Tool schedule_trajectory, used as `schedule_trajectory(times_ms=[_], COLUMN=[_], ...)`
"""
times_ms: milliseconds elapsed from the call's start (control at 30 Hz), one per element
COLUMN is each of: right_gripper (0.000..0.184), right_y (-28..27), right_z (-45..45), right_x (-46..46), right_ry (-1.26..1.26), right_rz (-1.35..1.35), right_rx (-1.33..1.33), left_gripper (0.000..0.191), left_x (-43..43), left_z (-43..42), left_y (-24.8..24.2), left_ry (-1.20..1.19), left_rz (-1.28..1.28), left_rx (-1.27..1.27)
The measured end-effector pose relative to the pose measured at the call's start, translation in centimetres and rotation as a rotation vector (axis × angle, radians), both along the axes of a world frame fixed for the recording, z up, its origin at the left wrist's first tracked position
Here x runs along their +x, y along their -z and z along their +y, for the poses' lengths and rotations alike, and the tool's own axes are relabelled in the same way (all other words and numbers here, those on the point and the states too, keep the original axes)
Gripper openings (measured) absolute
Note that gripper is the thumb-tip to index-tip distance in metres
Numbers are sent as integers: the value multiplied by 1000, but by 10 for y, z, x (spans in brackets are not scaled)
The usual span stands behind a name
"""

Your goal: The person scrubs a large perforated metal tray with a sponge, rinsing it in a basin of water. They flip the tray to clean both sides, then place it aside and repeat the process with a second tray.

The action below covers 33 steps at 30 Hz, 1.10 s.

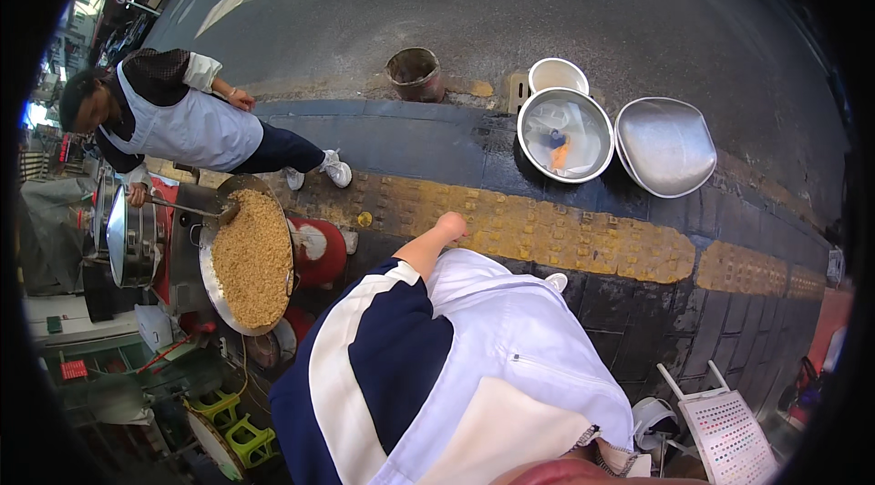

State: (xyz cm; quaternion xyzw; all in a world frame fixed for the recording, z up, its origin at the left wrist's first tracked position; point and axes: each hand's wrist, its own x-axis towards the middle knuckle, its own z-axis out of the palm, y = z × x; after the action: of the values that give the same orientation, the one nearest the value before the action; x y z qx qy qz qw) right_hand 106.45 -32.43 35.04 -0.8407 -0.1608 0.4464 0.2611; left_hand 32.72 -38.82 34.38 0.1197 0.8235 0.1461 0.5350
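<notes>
My left hand (452,226) hangs at my side with its fingers curled in, above the yellow tactile paving (533,222). Its palm is turned away, so I cannot see whether anything is in it. My right hand is out of view. Ahead of me on the pavement stands a round metal basin (525,150) with water and an orange thing (560,154) in it. Against its far side is a smaller pale basin (557,72). A rounded silvery metal vessel or lid (666,143) lies beside it on the right.
At left, a co-worker (184,122) in a white apron works a long-handled metal spatula (188,208) in a large wok of brown grain-like food (249,259). A dirty bucket (415,75) stands at the road's edge. A white perforated chair (728,430) is lower right.
</notes>
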Motion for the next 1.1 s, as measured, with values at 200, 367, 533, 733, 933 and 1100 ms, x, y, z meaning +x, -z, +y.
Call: schedule_trajectory(times_ms=[200, 367, 533, 733, 933, 1100], right_gripper=[38, 48, 46, 30, 30, 29], right_y=[-62, -103, -77, -69, -86, -81], right_z=[243, 372, 457, 499, 538, 555], right_x=[8, -23, -120, -207, -209, -212], right_ry=[115, -79, -322, -620, -553, -499], right_rz=[63, 56, 120, 35, -29, -50], right_rx=[236, 224, 123, 116, 10, -90], left_gripper=[29, 29, 24, 16, 26, 29], left_x=[97, 149, 151, 140, 51, -25], left_z=[67, 77, 27, 8, 132, 278], left_y=[-11, -22, -18, 0, -6, -50], left_ry=[293, -119, -162, -350, 214, -514], left_rz=[231, 216, 146, -51, 112, 162], left_rx=[135, 286, -76, -364, -234, 338])
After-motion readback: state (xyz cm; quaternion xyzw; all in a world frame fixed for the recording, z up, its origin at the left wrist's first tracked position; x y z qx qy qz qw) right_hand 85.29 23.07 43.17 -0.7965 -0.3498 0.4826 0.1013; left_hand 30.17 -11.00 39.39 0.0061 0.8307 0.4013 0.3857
